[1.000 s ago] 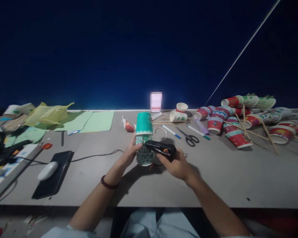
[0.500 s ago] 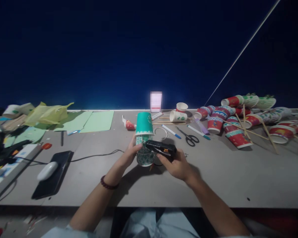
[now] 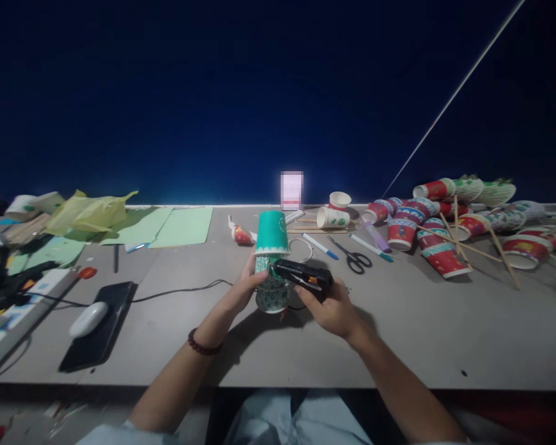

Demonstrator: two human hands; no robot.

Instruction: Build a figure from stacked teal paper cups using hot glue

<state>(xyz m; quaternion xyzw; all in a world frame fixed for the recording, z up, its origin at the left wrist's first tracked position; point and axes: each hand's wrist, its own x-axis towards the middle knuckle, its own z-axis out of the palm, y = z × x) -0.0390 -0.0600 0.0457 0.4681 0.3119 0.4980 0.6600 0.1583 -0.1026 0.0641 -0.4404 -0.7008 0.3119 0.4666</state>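
A stack of upside-down paper cups stands upright in front of me, a teal cup (image 3: 272, 231) on top and a green-and-white patterned cup (image 3: 272, 299) at the bottom. My left hand (image 3: 246, 283) is closed round its left side, with some fingers hidden behind. In my right hand (image 3: 336, 309) is a black glue gun (image 3: 306, 277) with an orange detail. Its front end points left and is at the patterned part just below the teal rim; I cannot tell whether it touches. Part of a dark cord shows beneath it.
Scissors (image 3: 356, 257), markers (image 3: 319, 246) and white cups (image 3: 332, 217) lie behind the glue gun. Red patterned cup chains with sticks (image 3: 445, 252) fill the right. On the left are a phone (image 3: 99, 346) under a white mouse-like object (image 3: 89, 320), a power strip (image 3: 25, 315) and green paper (image 3: 183, 227).
The cup stack and the glue gun have shifted very slightly to the right, and the stack appears turned a little. Both hands keep their hold.
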